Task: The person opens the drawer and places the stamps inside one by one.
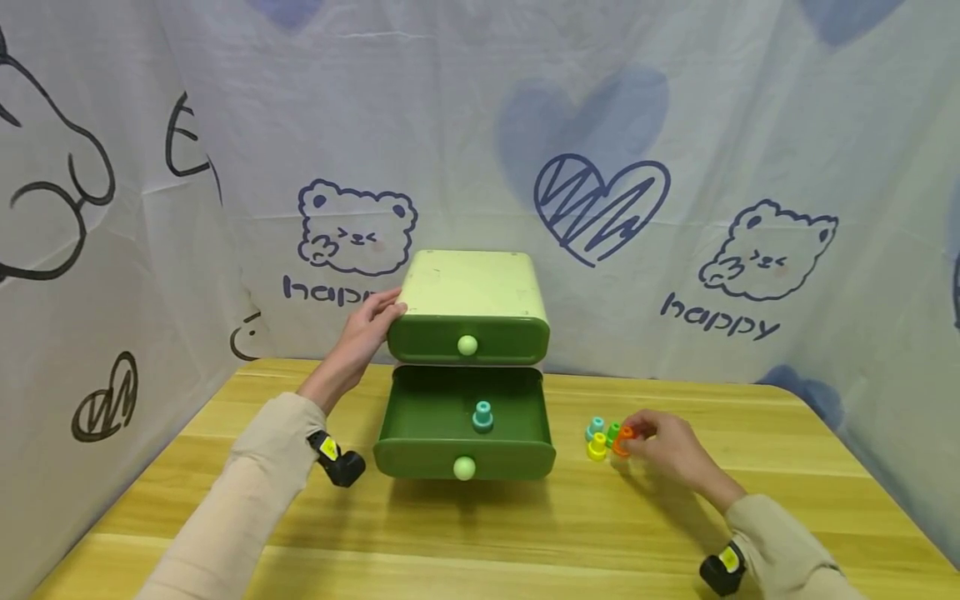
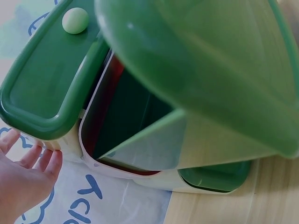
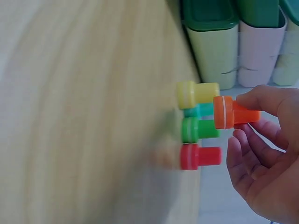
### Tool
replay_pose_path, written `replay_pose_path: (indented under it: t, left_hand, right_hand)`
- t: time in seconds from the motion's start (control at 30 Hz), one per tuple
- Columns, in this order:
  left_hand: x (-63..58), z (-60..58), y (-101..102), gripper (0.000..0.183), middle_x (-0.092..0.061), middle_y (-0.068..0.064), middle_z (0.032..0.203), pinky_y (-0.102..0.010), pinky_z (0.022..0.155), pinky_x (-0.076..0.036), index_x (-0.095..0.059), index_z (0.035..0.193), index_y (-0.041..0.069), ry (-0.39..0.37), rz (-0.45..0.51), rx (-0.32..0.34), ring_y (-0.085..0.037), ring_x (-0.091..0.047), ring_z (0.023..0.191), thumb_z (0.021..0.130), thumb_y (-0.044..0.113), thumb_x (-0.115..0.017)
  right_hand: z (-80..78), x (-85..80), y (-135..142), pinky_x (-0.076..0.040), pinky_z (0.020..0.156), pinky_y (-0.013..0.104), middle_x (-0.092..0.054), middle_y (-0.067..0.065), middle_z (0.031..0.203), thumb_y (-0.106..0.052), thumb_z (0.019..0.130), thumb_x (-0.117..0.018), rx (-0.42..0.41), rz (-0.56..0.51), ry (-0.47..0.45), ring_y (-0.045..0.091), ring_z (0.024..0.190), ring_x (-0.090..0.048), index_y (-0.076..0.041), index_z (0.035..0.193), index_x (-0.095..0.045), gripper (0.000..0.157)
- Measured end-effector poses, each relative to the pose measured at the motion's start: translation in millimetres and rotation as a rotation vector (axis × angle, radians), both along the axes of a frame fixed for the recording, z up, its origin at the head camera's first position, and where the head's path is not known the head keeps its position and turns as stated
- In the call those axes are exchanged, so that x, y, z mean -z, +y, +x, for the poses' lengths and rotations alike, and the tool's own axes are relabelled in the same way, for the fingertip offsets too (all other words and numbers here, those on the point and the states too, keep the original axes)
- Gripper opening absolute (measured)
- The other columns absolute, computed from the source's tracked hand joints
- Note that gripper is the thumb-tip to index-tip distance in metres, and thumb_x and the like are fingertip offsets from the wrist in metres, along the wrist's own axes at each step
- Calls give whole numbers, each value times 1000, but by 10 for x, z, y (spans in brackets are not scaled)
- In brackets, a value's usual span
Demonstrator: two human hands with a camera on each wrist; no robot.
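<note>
My left hand point(image 1: 369, 327) touches the left side of a small drawer cabinet point(image 1: 472, 283) with its fingertips. The cabinet has a pale top and green drawer fronts. Its lower visible drawer point(image 1: 420, 458) is pulled out, and a teal peg point(image 1: 483, 417) stands inside. To the right, my right hand point(image 1: 667, 448) pinches an orange peg point(image 3: 225, 113) between thumb and fingers, lifted just off the table. Standing close by are a yellow peg point(image 3: 198, 94), a green peg point(image 3: 201, 129), a red peg point(image 3: 201, 157) and a second teal peg point(image 1: 596, 428).
The wooden table point(image 1: 525, 550) carries the cabinet near its back edge. Behind hangs a white cloth point(image 1: 465, 125) with blue hearts and bear drawings. The upper drawer point(image 1: 420, 340) is closed, with a round pale knob. Another green drawer front point(image 2: 217, 177) shows below the pulled-out one.
</note>
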State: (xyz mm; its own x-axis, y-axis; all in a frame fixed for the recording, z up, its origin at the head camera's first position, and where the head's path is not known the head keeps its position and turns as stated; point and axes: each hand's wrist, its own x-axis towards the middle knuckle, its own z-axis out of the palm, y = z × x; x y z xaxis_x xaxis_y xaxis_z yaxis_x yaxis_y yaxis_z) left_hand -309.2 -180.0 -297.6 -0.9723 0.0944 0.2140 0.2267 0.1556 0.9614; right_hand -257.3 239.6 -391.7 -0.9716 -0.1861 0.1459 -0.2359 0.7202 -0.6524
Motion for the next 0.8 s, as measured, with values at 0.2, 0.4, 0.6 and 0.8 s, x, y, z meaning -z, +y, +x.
replay_pose_path:
  t: [0.2, 0.4, 0.6, 0.8]
  left_hand:
    - [3, -2, 9, 58, -32, -21, 150, -43, 110, -31, -31, 150, 2, 9, -10, -15, -34, -35, 134, 101, 27, -48]
    - [6, 12, 19, 59, -34, -22, 148, -42, 108, -34, -33, 149, 2, 16, -18, -34, -34, -37, 132, 99, 30, -49]
    - [19, -17, 5, 57, -33, -21, 149, -43, 110, -31, -31, 150, 3, -3, -11, -23, -34, -35, 134, 100, 26, -47]
    - [19, -22, 10, 57, -33, -20, 149, -43, 110, -31, -31, 150, 4, -6, -12, -25, -33, -36, 133, 101, 26, -47]
  right_hand:
    - [-44, -143, -69, -50, 62, 30, -63, 6, 86, -7, 83, -71, 1, 3, 14, 21, 79, -56, 4, 100, -67, 21]
    - [-62, -273, -199, -52, 59, 28, -65, 6, 88, -8, 84, -71, -23, 11, 2, 20, 79, -58, 3, 104, -68, 24]
    - [-82, -400, -310, -50, 62, 30, -63, 6, 87, -8, 84, -70, -70, 14, -20, 21, 80, -56, 2, 104, -67, 22]
    - [-95, -550, -396, -47, 67, 32, -62, 3, 85, -6, 82, -67, -132, 35, -4, 20, 80, -55, -1, 100, -67, 18]
